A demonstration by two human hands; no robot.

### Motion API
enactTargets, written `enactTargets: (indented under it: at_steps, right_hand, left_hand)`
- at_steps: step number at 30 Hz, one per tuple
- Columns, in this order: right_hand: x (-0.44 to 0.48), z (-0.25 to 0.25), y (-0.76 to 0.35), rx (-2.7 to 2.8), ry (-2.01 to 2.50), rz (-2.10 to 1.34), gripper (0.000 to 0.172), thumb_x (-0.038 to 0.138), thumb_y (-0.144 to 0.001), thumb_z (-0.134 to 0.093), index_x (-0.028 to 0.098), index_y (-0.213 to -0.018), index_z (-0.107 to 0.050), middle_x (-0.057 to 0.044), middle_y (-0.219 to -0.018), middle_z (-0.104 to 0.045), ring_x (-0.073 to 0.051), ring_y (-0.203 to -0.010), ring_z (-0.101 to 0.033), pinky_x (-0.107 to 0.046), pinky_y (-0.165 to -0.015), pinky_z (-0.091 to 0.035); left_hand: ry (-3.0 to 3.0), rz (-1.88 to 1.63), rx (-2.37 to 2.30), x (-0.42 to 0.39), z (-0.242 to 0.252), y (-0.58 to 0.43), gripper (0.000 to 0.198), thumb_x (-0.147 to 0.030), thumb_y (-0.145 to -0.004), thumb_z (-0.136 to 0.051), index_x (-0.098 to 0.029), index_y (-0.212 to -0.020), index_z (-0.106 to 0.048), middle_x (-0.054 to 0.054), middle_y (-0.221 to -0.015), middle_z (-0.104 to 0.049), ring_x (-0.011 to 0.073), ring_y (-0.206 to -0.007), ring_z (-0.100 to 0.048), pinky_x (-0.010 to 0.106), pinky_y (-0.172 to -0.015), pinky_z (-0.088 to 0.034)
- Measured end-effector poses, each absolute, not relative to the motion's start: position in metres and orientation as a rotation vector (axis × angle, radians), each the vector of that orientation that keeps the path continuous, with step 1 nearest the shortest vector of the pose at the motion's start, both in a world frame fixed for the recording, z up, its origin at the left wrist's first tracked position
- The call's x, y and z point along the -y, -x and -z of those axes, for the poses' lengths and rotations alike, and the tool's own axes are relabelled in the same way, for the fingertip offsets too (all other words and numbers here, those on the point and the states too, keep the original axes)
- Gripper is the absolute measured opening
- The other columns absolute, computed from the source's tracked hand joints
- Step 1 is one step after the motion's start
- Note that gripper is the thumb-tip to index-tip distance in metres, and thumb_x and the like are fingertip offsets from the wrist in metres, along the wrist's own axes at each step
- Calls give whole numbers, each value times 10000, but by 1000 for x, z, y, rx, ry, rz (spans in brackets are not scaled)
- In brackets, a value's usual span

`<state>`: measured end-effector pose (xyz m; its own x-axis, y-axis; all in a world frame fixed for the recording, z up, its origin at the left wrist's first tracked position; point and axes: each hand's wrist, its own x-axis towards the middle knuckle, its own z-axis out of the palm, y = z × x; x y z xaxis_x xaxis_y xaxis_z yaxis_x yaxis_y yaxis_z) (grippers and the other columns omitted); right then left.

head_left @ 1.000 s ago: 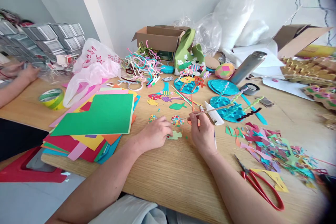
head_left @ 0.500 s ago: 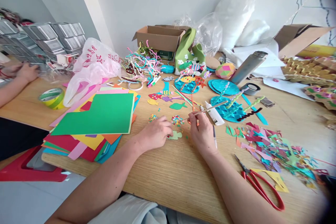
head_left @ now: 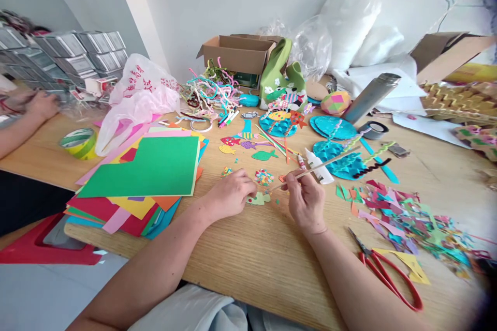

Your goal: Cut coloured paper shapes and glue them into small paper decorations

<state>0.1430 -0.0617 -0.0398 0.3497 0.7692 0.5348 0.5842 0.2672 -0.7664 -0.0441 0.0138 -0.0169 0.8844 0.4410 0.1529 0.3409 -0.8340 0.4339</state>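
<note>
Surface [head_left: 248,251], pale wood. Paper stack [head_left: 135,176], green sheet uppermost, at left. Right hand [head_left: 308,197], gripping stick [head_left: 326,164]. Left hand [head_left: 232,194], fingers curled at fish [head_left: 259,198], covering its left end; whether it grasps, cannot tell. Stick: thin, pale, slanting, tip near fish's right end. Fish: pale green paper, red spot, flat between hands. Paper dots [head_left: 264,177], multicoloured heap just beyond.

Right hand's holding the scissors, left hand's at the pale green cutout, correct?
Not quite: the head view shows the right hand holding a thin stick; the scissors lie on the table. The left hand is at the pale green cutout.
</note>
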Motion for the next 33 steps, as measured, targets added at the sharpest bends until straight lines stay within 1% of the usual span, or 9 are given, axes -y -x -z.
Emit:
enactTargets:
  at_steps: [4, 12, 27, 33]
  right_hand:
    - [64, 38, -140, 1501, 1378, -253, 224, 284, -937, -479, 213, -730, -522, -11, -670, -582, -154, -593, -571, -294, -573, -452]
    - [63, 36, -135, 1650, 1372, -201, 219, 263, -935, -458, 228, -722, -495, -9, -645, -572, -167, -602, -553, -301, -580, -430]
    - [63, 33, -134, 1669, 1365, -189, 245, 268, -937, -448, 230, -696, -478, -6, -630, -557, -164, -582, -529, -305, -595, -413]
    - [63, 32, -134, 1644, 1389, -222, 270, 303, -943, -435, 233, -685, -477, -12, -628, -557, -168, -583, -535, -303, -585, -416]
  left_hand:
    - [-2647, -356, -569, -14, 17, 44, 289, 65, -757, -473, -158, -808, -649, 35, -836, -674, 191, -943, -550, 293, -818, -448]
    - [-2666, -346, -575, -14, 19, 45, 281, 60, -763, -467, -157, -823, -635, 34, -834, -665, 193, -937, -549, 288, -802, -442]
    - [-2670, -343, -580, -14, 18, 44, 277, 59, -774, -464, -154, -840, -628, 35, -833, -658, 191, -933, -547, 290, -805, -442]
    - [-2658, -326, -586, -14, 17, 44, 280, 59, -778, -455, -153, -835, -628, 41, -838, -659, 193, -924, -546, 302, -809, -446]
